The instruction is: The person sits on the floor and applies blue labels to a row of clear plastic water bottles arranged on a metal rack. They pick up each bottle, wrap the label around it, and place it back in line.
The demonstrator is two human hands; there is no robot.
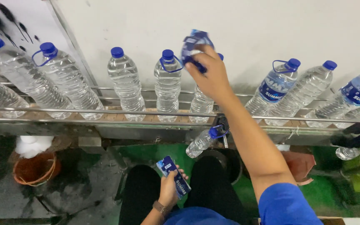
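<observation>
Head view: two hands with blue labels at a line of clear water bottles.

Nine blue-capped bottles stand along the conveyor (105,111); two more hang below its rail. Two already wear a blue label, and three carry a blue handle ring at the neck. The right hand (211,75) is raised over the fifth bottle (201,102), its grip pinched on a crumpled blue label sleeve (193,43) just above the cap. The left hand (169,187), low by the lap, grips a flat stack of blue labels (173,176). An orange bucket (34,168) sits on the floor at left.
</observation>
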